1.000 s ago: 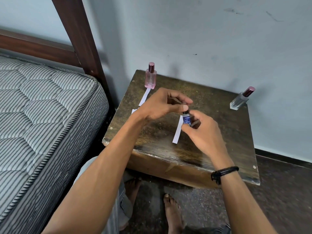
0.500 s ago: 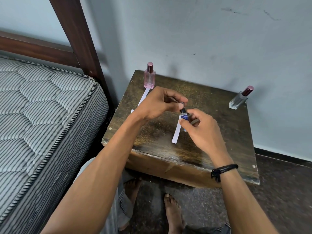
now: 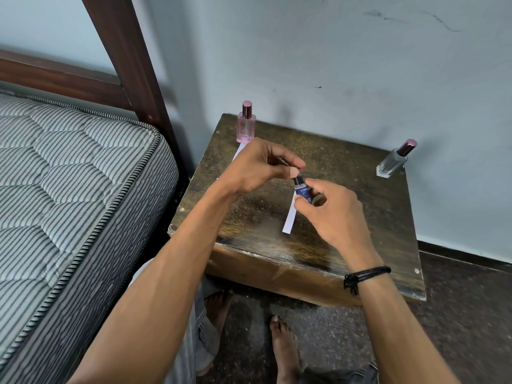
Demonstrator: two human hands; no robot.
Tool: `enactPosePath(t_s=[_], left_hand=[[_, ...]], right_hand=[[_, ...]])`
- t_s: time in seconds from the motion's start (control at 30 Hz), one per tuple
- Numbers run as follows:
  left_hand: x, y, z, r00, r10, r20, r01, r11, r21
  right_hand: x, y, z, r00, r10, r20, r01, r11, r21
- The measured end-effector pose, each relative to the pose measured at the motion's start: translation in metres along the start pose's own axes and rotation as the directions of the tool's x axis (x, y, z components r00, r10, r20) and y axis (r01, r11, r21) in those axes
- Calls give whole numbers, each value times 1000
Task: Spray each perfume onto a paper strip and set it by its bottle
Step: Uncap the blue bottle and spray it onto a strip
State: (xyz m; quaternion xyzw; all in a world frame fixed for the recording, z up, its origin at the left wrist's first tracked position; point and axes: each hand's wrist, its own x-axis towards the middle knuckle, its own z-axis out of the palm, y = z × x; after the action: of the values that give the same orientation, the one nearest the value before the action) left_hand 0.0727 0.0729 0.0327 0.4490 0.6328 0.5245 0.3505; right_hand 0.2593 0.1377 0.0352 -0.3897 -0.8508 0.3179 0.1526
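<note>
A small blue perfume bottle (image 3: 302,191) with a black top is held above the middle of the wooden table (image 3: 374,217). My right hand (image 3: 332,214) grips its body between thumb and fingers. My left hand (image 3: 257,170) pinches the bottle's black top with thumb and forefinger. A white paper strip (image 3: 289,221) lies flat on the table just under the bottle. At the back left stands a pink perfume bottle (image 3: 245,127) with another white strip (image 3: 238,151) in front of it, partly hidden by my left hand. A clear bottle with a maroon cap (image 3: 393,161) stands at the back right corner.
A striped mattress (image 3: 69,189) on a dark wooden bed frame (image 3: 130,67) borders the table on the left. A pale wall rises directly behind the table. My bare feet (image 3: 282,347) rest on the dark floor below the table's front edge.
Both hands stay on the blue bottle over the strip. They have shifted only slightly, and the bottle's position is nearly the same.
</note>
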Motion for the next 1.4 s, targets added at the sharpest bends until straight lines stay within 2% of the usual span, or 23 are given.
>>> enactPosePath(t_s=[0.4,1.03,1.1,1.17,1.2,1.27,1.4], left_hand=[[-1,1,-8,1000,-2,-7,1,999,-32],[-2,1,-10,996,-85,-1,85,996,-1],[-4,3,-21,989,-89,-122,85,996,-37],[-6,1,-49,951,-88,-297,45,988,-148],[-9,1,-61,939,-101,-329,33,978,-206],[-14,2,-71,944,-121,-308,42,967,-250],[-13,0,-60,961,-103,-258,71,989,-131]], right_hand=[[-3,-12,-2,1000,-28,-1,28,999,-28],[-1,-11,1,998,-54,31,56,997,-60],[-4,-6,1,996,-40,75,48,992,-119],[-12,1,1,993,-11,120,33,981,-190],[-16,4,0,993,9,117,14,981,-192],[-21,3,-5,998,23,53,-16,992,-127],[-15,-6,-8,1000,21,-1,-21,998,-58]])
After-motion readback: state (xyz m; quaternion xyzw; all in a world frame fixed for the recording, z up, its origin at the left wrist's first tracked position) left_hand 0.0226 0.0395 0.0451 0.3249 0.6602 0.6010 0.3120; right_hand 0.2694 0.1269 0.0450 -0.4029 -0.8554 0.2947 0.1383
